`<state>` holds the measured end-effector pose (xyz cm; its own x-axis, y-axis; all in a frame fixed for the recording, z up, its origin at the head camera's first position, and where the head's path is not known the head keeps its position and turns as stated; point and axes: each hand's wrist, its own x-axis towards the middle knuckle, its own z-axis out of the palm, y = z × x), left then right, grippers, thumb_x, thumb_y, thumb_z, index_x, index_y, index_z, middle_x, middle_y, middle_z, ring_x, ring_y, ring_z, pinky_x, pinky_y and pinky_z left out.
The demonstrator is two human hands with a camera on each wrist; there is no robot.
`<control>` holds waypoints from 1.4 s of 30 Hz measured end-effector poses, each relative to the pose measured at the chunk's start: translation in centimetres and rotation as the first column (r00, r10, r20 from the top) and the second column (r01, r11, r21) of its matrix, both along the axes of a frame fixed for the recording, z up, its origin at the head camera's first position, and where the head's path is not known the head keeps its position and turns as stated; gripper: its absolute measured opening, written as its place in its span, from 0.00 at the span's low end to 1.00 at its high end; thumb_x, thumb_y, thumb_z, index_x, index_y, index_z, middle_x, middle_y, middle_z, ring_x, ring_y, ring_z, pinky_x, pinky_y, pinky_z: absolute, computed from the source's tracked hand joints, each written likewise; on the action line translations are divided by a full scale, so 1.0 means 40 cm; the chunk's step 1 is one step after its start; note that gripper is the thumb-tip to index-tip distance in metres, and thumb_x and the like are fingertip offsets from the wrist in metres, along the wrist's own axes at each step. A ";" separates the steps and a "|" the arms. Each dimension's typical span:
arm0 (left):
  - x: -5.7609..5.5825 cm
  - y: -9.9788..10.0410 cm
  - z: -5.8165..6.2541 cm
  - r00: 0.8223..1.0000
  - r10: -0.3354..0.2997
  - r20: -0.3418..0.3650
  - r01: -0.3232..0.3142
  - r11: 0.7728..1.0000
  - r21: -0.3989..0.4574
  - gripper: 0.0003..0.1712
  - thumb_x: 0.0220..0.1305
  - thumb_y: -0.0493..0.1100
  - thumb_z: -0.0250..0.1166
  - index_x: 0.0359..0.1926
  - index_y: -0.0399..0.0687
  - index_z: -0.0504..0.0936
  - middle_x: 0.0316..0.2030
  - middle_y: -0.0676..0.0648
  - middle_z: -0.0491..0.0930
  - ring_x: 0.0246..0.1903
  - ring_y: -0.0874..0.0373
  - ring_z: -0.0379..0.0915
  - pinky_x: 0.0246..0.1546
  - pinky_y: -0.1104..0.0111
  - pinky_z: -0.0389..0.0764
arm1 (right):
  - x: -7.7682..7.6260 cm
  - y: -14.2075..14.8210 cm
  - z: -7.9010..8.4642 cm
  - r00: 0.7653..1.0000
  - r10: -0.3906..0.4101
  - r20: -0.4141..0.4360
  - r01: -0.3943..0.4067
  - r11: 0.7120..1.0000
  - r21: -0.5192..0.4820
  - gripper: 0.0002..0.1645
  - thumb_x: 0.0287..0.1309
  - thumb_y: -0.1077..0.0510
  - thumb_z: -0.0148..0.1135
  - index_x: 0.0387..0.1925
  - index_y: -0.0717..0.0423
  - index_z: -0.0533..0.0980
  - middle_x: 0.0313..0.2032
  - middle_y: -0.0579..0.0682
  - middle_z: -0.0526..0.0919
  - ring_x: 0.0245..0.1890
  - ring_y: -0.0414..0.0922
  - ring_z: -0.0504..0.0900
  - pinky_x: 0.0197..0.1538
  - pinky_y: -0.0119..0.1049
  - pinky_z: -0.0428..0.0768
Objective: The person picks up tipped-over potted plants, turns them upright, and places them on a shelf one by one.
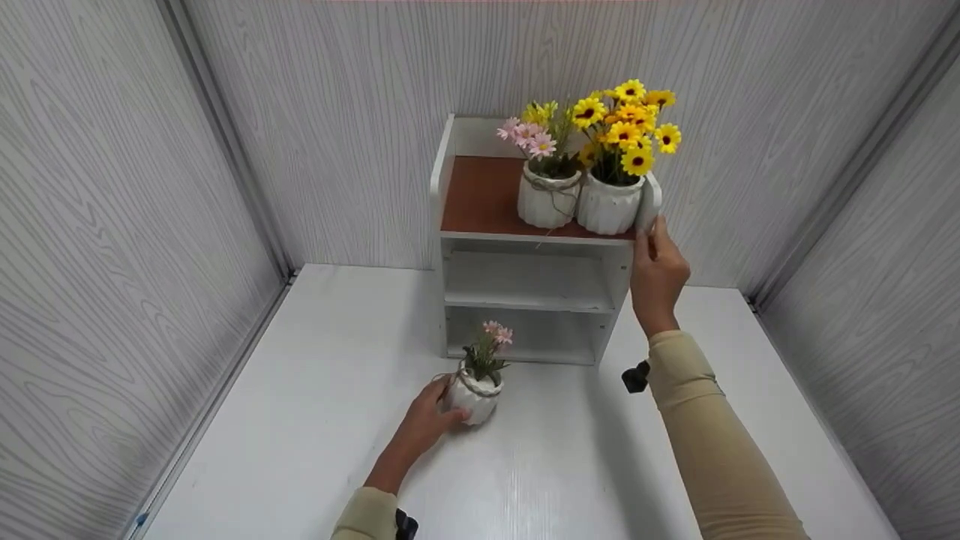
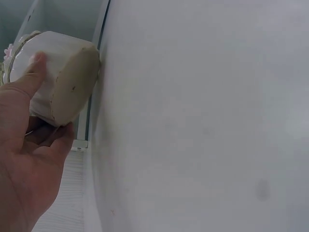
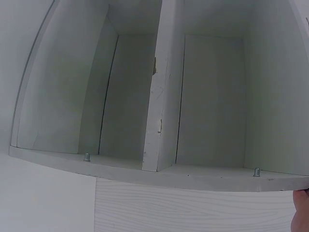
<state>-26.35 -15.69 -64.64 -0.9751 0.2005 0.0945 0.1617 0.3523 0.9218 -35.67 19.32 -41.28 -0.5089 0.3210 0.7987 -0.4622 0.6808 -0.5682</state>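
Note:
My left hand (image 1: pixel 427 420) grips a small white ribbed flowerpot (image 1: pixel 478 397) with pink flowers (image 1: pixel 498 333) and twine round its rim. In the left wrist view the pale underside of the pot (image 2: pixel 75 87) shows, with the thumb on its wall and fingers beneath. Up at the right, my right hand (image 1: pixel 660 270) holds the front edge of the side panel of a white shelf unit (image 1: pixel 527 238). Only a bit of that hand (image 3: pixel 300 212) enters the right wrist view, at the shelf's edge.
On the shelf's brown top (image 1: pixel 484 195) stand a pot of pink and yellow flowers (image 1: pixel 550 199) and a pot of yellow flowers (image 1: pixel 609 202), side by side at the right. Below are two white compartments. The unit stands on a white table (image 1: pixel 337 345) against a grey wood-grain wall (image 1: pixel 337 135).

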 end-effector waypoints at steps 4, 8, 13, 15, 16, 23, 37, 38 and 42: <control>-0.007 0.003 -0.003 1.000 -0.020 0.015 0.020 1.000 0.004 0.50 0.62 0.59 0.70 0.76 0.41 0.59 0.75 0.39 0.60 0.75 0.41 0.54 0.72 0.45 0.59 | 0.000 -0.001 -0.002 1.000 0.001 0.005 -0.001 1.000 0.001 0.26 0.72 0.56 0.59 0.68 0.58 0.72 0.47 0.59 0.87 0.46 0.47 0.85 0.46 0.39 0.80; -0.017 0.006 -0.008 0.999 -0.042 0.010 0.042 0.999 0.008 0.49 0.63 0.58 0.70 0.76 0.42 0.59 0.75 0.39 0.61 0.75 0.41 0.54 0.73 0.46 0.59 | 0.000 -0.002 -0.001 1.000 0.006 0.007 -0.005 1.000 -0.010 0.26 0.72 0.56 0.59 0.68 0.57 0.72 0.48 0.58 0.87 0.46 0.45 0.85 0.47 0.35 0.79; -0.025 0.013 -0.008 0.998 -0.059 0.008 0.059 0.998 0.008 0.49 0.63 0.58 0.70 0.76 0.40 0.60 0.75 0.39 0.60 0.75 0.41 0.55 0.73 0.47 0.60 | 0.000 -0.003 0.000 1.000 0.006 0.001 -0.006 1.000 -0.018 0.26 0.71 0.57 0.59 0.68 0.56 0.72 0.47 0.58 0.87 0.46 0.45 0.85 0.46 0.26 0.76; -0.028 0.017 -0.007 0.998 -0.064 0.004 0.064 0.998 0.003 0.50 0.63 0.58 0.70 0.76 0.38 0.59 0.75 0.37 0.60 0.75 0.40 0.55 0.73 0.46 0.60 | 0.000 -0.002 0.001 1.000 0.005 0.003 -0.005 1.000 -0.013 0.26 0.72 0.56 0.59 0.68 0.56 0.72 0.48 0.58 0.87 0.46 0.44 0.85 0.45 0.23 0.75; -0.030 0.019 -0.008 0.998 -0.067 0.004 0.067 0.998 -0.002 0.51 0.62 0.59 0.70 0.76 0.38 0.59 0.75 0.37 0.60 0.75 0.40 0.55 0.73 0.47 0.60 | 0.000 -0.001 0.001 1.000 0.005 0.007 -0.005 1.000 -0.014 0.26 0.72 0.56 0.59 0.68 0.56 0.72 0.48 0.58 0.86 0.47 0.44 0.85 0.46 0.24 0.75; -0.040 0.033 -0.009 0.995 -0.085 0.048 0.085 0.996 0.007 0.54 0.60 0.61 0.70 0.77 0.39 0.57 0.76 0.38 0.57 0.76 0.40 0.53 0.73 0.47 0.58 | -0.001 -0.001 0.000 1.000 0.011 0.014 -0.011 1.000 -0.015 0.27 0.72 0.55 0.58 0.69 0.56 0.71 0.49 0.57 0.86 0.48 0.44 0.84 0.49 0.33 0.79; -0.057 0.070 -0.032 0.990 -0.139 0.036 0.139 0.990 0.010 0.53 0.55 0.56 0.76 0.75 0.41 0.62 0.73 0.40 0.64 0.74 0.43 0.56 0.74 0.49 0.58 | -0.003 0.000 -0.004 1.000 -0.009 0.015 0.009 1.000 0.007 0.27 0.72 0.54 0.59 0.68 0.57 0.72 0.50 0.59 0.86 0.48 0.48 0.85 0.49 0.44 0.81; -0.057 0.071 -0.033 0.989 -0.142 0.032 0.142 0.990 0.012 0.52 0.55 0.55 0.76 0.75 0.42 0.62 0.72 0.40 0.65 0.74 0.43 0.57 0.74 0.49 0.59 | -0.003 0.000 -0.004 1.000 -0.006 0.012 0.006 1.000 0.006 0.27 0.72 0.54 0.59 0.68 0.57 0.72 0.50 0.59 0.86 0.49 0.48 0.85 0.49 0.44 0.81; -0.055 0.072 -0.033 0.990 -0.140 0.030 0.140 0.990 0.014 0.51 0.55 0.53 0.77 0.75 0.44 0.63 0.72 0.41 0.66 0.73 0.44 0.58 0.73 0.49 0.60 | -0.004 0.002 -0.003 1.000 0.003 0.004 -0.003 1.000 0.002 0.27 0.72 0.54 0.59 0.68 0.56 0.72 0.51 0.58 0.86 0.50 0.48 0.85 0.50 0.44 0.82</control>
